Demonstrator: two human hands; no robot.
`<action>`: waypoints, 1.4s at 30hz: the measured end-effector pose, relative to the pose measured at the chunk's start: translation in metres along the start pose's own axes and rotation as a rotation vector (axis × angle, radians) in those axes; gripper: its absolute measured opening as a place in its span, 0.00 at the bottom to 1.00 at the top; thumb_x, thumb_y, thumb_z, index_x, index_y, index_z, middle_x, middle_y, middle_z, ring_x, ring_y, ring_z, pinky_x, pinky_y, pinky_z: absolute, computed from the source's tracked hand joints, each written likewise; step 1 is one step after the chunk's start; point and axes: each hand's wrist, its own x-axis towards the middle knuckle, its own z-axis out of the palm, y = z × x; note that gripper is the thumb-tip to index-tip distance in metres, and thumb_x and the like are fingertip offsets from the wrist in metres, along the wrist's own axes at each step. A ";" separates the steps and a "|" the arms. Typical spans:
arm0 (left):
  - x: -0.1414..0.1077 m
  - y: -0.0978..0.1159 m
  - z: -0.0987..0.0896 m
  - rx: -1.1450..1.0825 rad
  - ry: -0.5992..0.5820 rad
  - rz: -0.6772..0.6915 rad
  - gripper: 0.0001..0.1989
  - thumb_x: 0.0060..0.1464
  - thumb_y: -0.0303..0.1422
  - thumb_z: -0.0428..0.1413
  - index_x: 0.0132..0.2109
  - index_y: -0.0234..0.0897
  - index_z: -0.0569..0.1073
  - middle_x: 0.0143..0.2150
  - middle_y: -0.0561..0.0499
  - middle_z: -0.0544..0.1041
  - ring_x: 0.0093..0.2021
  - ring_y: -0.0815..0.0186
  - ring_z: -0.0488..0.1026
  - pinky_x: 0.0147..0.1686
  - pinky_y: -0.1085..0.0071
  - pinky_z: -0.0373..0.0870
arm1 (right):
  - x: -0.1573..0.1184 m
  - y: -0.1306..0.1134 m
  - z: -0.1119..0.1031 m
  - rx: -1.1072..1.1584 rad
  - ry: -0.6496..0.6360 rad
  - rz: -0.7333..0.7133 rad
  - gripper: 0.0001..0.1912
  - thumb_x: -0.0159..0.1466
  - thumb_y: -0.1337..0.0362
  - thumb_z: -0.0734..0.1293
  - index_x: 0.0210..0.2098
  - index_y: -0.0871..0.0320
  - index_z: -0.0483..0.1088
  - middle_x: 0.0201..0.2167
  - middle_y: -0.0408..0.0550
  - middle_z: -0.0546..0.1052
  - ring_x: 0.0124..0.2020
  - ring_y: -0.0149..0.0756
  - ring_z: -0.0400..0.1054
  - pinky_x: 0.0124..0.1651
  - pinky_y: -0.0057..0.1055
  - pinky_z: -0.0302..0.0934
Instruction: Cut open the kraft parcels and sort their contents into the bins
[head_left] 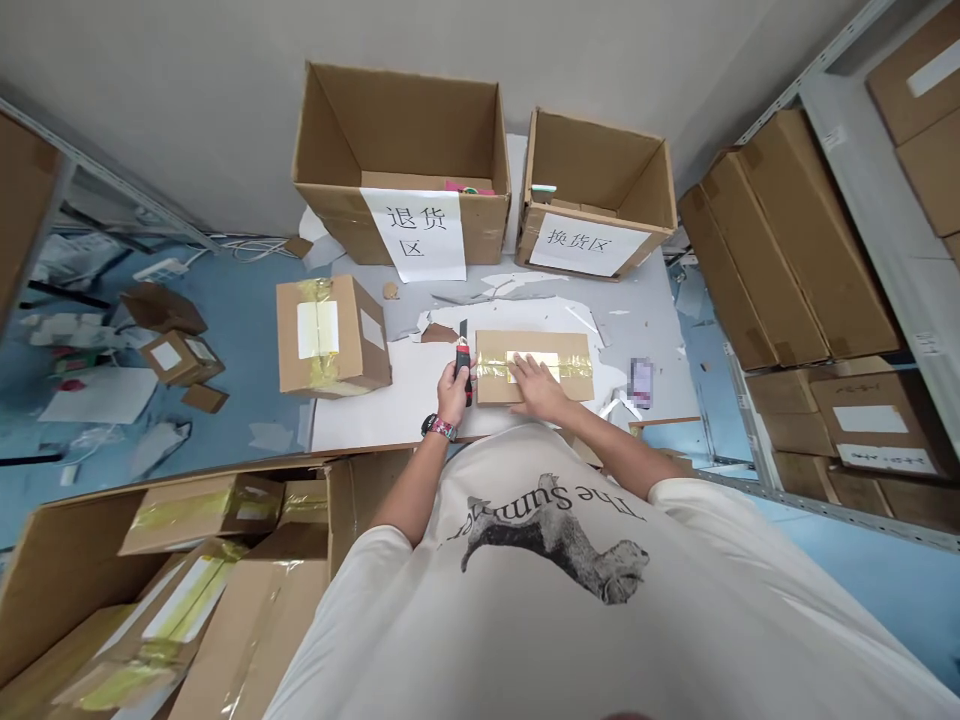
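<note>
My left hand (453, 393) is shut around a red and black box cutter (463, 362), its blade pointing up and close to the near-left corner of a flat cardboard parcel (534, 367). Yellowish tape runs across the parcel's middle over a pale label (532, 365). My right hand (538, 388) rests flat on the parcel, holding it against the white-topped table (375, 400). A watch and a patterned band circle my left wrist (441, 428).
Two open cartons with paper signs (401, 170) (600, 180) stand at the table's far edge. A taped carton (332, 335) sits to the left, and a blurred phone (640, 382) to the right. Stacked cartons (787, 240) fill shelving on the right, with more (187, 590) at lower left.
</note>
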 end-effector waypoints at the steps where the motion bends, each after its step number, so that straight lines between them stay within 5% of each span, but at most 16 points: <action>1: 0.001 0.001 -0.002 -0.005 -0.015 -0.008 0.25 0.61 0.54 0.72 0.54 0.41 0.80 0.61 0.38 0.88 0.42 0.63 0.82 0.34 0.72 0.79 | -0.001 0.003 -0.002 0.008 0.003 -0.010 0.60 0.68 0.49 0.84 0.89 0.53 0.55 0.91 0.65 0.51 0.92 0.69 0.42 0.90 0.66 0.43; 6: 0.005 0.008 -0.014 0.031 -0.107 -0.029 0.24 0.61 0.51 0.73 0.54 0.41 0.80 0.55 0.39 0.89 0.41 0.63 0.85 0.36 0.72 0.81 | 0.016 -0.010 -0.013 0.010 0.070 0.068 0.46 0.70 0.45 0.81 0.79 0.57 0.68 0.88 0.68 0.61 0.86 0.68 0.59 0.85 0.66 0.56; 10: 0.007 0.016 -0.026 0.113 -0.152 -0.034 0.24 0.62 0.51 0.73 0.55 0.39 0.82 0.52 0.39 0.90 0.36 0.62 0.84 0.32 0.72 0.77 | 0.036 -0.031 -0.011 -0.026 0.091 0.201 0.55 0.63 0.40 0.86 0.78 0.59 0.67 0.89 0.74 0.55 0.83 0.77 0.61 0.85 0.73 0.53; 20: 0.009 0.032 -0.102 0.299 -0.233 -0.064 0.34 0.56 0.56 0.74 0.59 0.36 0.89 0.33 0.46 0.87 0.23 0.65 0.76 0.23 0.71 0.73 | 0.029 -0.033 -0.021 -0.058 0.035 0.195 0.51 0.66 0.41 0.84 0.78 0.59 0.68 0.91 0.72 0.51 0.83 0.74 0.62 0.87 0.71 0.50; 35: 0.037 0.053 -0.108 0.402 -0.501 -0.163 0.23 0.50 0.49 0.77 0.50 0.44 0.93 0.24 0.52 0.78 0.19 0.65 0.68 0.19 0.71 0.65 | 0.026 -0.028 -0.029 -0.019 0.040 0.126 0.32 0.77 0.46 0.72 0.75 0.52 0.75 0.90 0.62 0.58 0.79 0.73 0.69 0.81 0.73 0.58; 42: 0.036 0.064 -0.098 0.669 -0.444 0.139 0.17 0.60 0.47 0.69 0.51 0.46 0.92 0.27 0.52 0.80 0.23 0.62 0.72 0.27 0.69 0.67 | 0.028 -0.021 -0.037 0.008 0.019 0.100 0.26 0.81 0.49 0.66 0.70 0.52 0.81 0.88 0.59 0.62 0.77 0.70 0.72 0.80 0.68 0.63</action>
